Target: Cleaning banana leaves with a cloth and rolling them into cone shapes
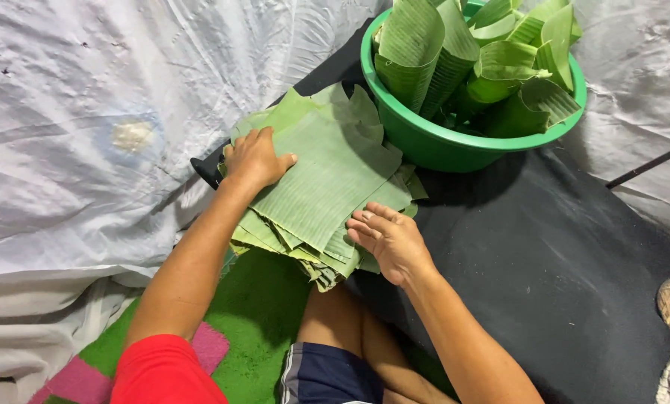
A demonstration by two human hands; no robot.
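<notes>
Neither grip closed: left hand (254, 158) and right hand (386, 241) lie flat on one leaf stack (327, 179) beside one green basin (432, 142).

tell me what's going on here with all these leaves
A person sitting on the floor has both hands on a stack of flat, cut green banana leaf pieces. The left hand presses flat on the stack's far left corner, while the right hand rests at its near right edge. Beyond the stack, a round green plastic basin holds rolled green leaf cones.

A green basin (432, 146) of rolled leaves (455, 52) sits near white sheeting (88, 90).
</notes>
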